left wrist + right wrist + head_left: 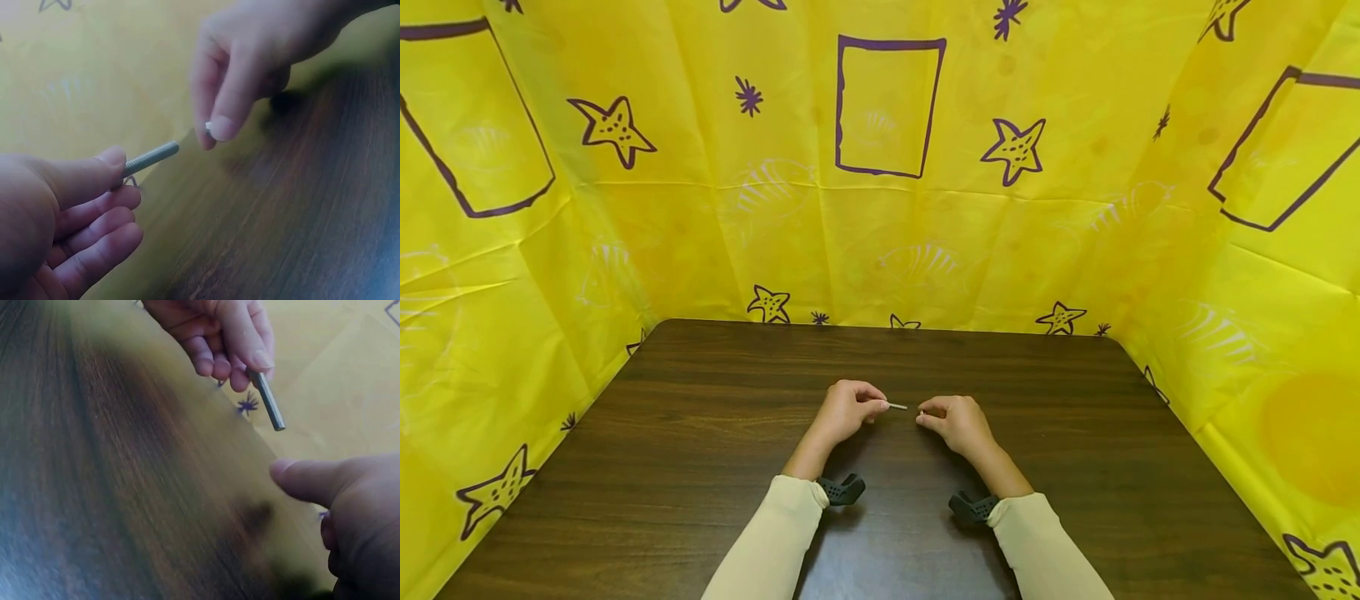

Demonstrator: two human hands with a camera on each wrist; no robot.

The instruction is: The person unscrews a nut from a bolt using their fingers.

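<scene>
My left hand (848, 410) pinches a silver threaded bolt (152, 158) between thumb and forefinger. Its bare threaded end points toward the other hand, and the fingers cover the opposite end. Facing it, my right hand (961, 423) holds a small silver piece, apparently a nut (209, 127), between thumb and fingertip; most of it is covered. A short gap separates bolt tip and nut. Both hands are raised above the table. In the right wrist view the bolt (270, 403) slants downward near the right thumb (306, 478), and the nut is hidden there.
A dark wood-grain table (715, 467) lies beneath the hands. Yellow cloth (880, 225) printed with purple stars and fish hangs along its back and sides. Each wrist wears a black camera mount (842, 490).
</scene>
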